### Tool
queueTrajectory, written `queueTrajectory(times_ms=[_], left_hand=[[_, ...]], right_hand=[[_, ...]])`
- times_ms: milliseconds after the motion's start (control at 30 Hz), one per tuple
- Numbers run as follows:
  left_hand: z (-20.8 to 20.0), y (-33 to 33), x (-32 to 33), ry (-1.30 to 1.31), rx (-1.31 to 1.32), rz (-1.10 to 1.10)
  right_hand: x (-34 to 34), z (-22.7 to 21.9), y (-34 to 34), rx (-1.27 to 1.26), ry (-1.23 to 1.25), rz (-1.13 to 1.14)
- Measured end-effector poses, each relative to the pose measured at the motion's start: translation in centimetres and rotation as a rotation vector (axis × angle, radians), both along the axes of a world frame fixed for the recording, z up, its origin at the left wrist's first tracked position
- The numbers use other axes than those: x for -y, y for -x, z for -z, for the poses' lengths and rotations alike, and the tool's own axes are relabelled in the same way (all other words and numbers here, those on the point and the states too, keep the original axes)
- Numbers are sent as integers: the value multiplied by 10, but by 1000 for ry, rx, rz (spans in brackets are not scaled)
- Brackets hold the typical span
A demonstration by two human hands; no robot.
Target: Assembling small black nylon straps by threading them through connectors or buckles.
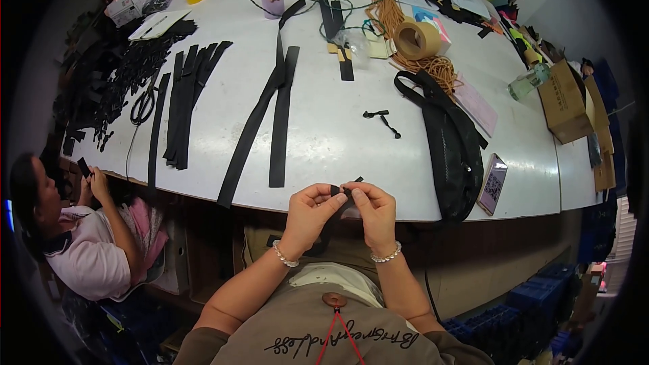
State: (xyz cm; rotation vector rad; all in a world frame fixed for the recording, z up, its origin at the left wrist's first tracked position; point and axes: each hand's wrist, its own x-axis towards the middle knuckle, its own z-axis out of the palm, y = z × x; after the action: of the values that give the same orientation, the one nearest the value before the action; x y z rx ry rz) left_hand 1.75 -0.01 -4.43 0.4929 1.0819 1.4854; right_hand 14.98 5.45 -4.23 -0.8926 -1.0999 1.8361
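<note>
Both hands meet at the table's near edge over a black webbing strap (325,231). Its lower part hangs down between my wrists. My left hand (310,211) pinches the strap between thumb and fingers. Fingertip to fingertip with it, my right hand (371,212) is closed on a small black piece, its end poking out above the fingers; its kind is mostly hidden. Just beyond the hands lie two small black cord pieces (386,122). Long black straps (282,125) lie flat to the left, and a black bag (451,152) with a loop handle rests to the right.
A co-worker (91,250) sits at the left, holding a small black piece. Scissors (142,105) lie beside a strap bundle (186,105) and a dark pile (128,74). Toward the right are a phone (493,184), a bottle (529,82), a tape roll (415,40) and a cardboard box (566,105).
</note>
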Motion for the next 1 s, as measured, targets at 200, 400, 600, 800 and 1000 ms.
queueTrajectory(times_ms=[200,400,600,800,1000], left_hand=[[3,1,-2,14,3,0],[5,3,2,55,-66,19],[2,2,1,50,-25,73],[-1,3,-1,45,-26,82],[5,0,2,57,-47,57]], right_hand=[[0,4,0,54,-99,8],[-6,-1,0,-170,203,82],[-4,3,-2,-97,158,44],[0,2,2,-96,130,133],[-2,15,3,-152,56,253]])
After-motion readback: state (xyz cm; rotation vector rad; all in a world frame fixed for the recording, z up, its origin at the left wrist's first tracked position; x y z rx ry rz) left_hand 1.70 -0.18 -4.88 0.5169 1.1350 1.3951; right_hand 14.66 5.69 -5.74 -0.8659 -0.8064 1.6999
